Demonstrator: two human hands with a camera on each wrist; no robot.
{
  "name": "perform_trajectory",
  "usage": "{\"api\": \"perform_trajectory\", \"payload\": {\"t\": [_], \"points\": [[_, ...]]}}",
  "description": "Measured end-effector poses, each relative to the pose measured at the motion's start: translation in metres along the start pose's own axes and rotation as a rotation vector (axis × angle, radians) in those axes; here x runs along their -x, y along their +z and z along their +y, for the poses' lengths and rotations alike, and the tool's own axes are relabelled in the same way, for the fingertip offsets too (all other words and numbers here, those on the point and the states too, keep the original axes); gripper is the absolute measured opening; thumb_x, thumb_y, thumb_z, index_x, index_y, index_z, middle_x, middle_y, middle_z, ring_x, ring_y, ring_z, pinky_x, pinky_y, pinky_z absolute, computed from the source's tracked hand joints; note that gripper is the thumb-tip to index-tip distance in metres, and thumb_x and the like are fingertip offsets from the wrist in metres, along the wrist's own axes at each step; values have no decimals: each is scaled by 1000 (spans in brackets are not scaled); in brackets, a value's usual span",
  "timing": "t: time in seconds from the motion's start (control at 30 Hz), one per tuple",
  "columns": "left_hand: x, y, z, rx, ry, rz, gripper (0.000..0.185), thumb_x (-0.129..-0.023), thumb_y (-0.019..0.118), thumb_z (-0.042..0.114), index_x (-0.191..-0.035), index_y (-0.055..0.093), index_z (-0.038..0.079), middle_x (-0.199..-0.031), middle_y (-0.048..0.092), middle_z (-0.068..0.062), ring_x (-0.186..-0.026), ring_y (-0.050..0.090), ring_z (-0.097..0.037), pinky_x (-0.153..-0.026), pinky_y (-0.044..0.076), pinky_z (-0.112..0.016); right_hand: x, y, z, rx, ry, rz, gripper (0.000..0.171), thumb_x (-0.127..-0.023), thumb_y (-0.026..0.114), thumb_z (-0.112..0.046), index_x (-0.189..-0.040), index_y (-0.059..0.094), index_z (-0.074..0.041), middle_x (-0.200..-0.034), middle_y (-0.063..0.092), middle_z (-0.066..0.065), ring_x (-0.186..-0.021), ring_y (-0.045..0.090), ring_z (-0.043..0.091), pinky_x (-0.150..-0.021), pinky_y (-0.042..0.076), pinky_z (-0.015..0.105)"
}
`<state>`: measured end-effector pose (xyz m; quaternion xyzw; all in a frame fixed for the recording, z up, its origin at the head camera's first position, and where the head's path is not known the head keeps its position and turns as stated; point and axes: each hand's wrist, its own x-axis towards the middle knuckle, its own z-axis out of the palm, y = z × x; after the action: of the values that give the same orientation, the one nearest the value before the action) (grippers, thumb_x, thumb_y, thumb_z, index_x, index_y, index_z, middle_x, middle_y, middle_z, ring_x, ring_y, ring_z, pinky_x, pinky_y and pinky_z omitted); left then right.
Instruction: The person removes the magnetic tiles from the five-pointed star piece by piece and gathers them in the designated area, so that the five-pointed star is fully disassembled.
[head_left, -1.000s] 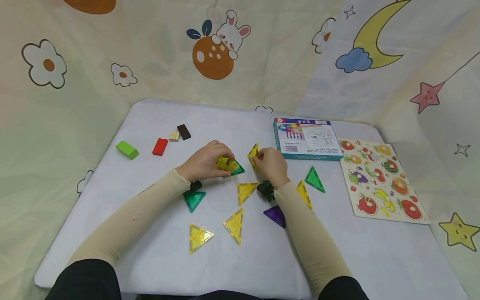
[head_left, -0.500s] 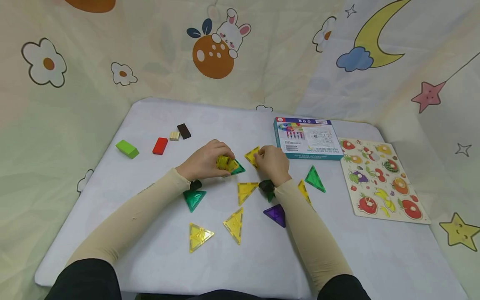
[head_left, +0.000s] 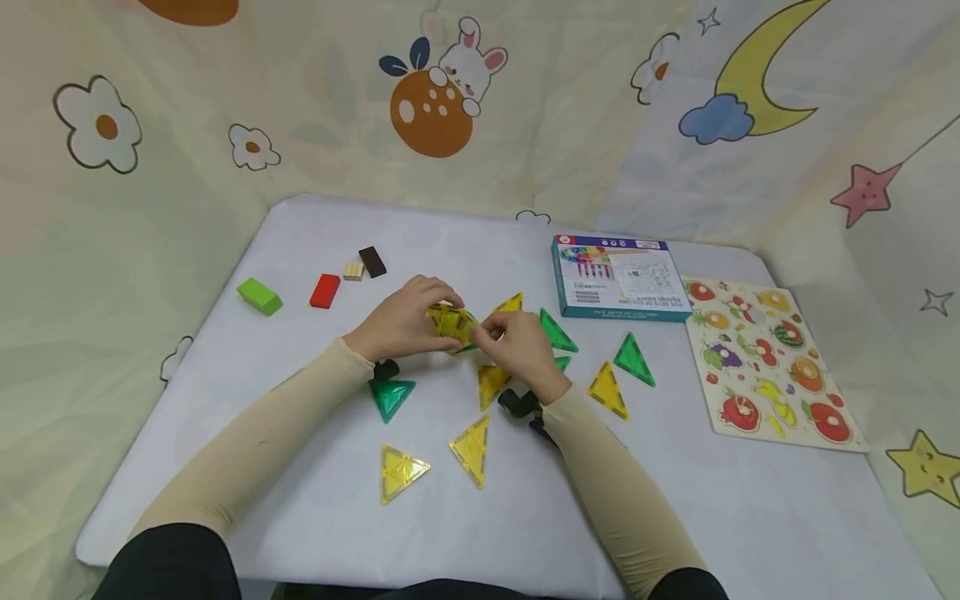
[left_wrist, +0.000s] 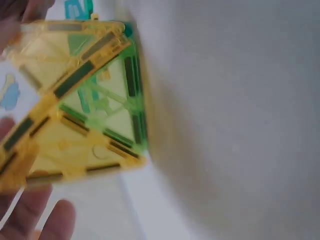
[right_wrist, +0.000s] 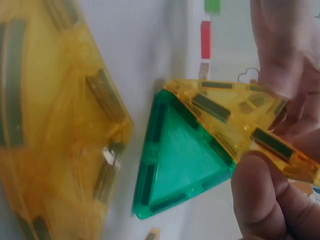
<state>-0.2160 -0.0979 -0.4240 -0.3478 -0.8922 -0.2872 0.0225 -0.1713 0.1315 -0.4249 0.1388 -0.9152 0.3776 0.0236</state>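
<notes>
Box (head_left: pixel 621 277) print: small lines and a label, too blurred to read.
Puzzle board (head_left: pixel 768 362): fruit pictures only, no words.

Translucent yellow tile cluster (head_left: pixel 452 323) with a green tile underneath; loose yellow triangles (head_left: pixel 471 448) and green triangles (head_left: pixel 390 395) on a white desk (head_left: pixel 315 500). Lime green block (head_left: pixel 259 296), red block (head_left: pixel 325 291), beige block (head_left: pixel 353 269), dark brown block (head_left: pixel 372 261). Teal-edged box (head_left: pixel 619 287) with multicolour print. Cream puzzle board (head_left: pixel 772 362) with fruit pictures. Beige sleeves (head_left: pixel 255 442). Backdrop (head_left: pixel 225 100) pale, with flowers, bunny, moon, stars.
</notes>
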Motion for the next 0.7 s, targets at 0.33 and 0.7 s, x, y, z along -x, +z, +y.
{"api": "perform_trajectory", "payload": {"t": [0.33, 0.7], "points": [[30, -1, -23, 260, -330, 116, 26, -92, 78, 41, -100, 71, 17, -93, 72, -2, -87, 64, -19, -80, 54, -34, 3, 8, -6, 54, 61, 71, 31, -96, 70, -33, -78, 76, -9, -61, 63, 1, -48, 48, 12, -45, 32, 22], [19, 19, -9, 332, -464, 47, 22, -90, 83, 33, -96, 78, 13, -88, 78, -3, -73, 69, -16, -66, 58, -28, 4, 17, -7, 99, 58, 148, 41, -96, 68, -29, -61, 59, -11, -48, 36, -5, -40, 36, 9, -42, 22, 21]]}}
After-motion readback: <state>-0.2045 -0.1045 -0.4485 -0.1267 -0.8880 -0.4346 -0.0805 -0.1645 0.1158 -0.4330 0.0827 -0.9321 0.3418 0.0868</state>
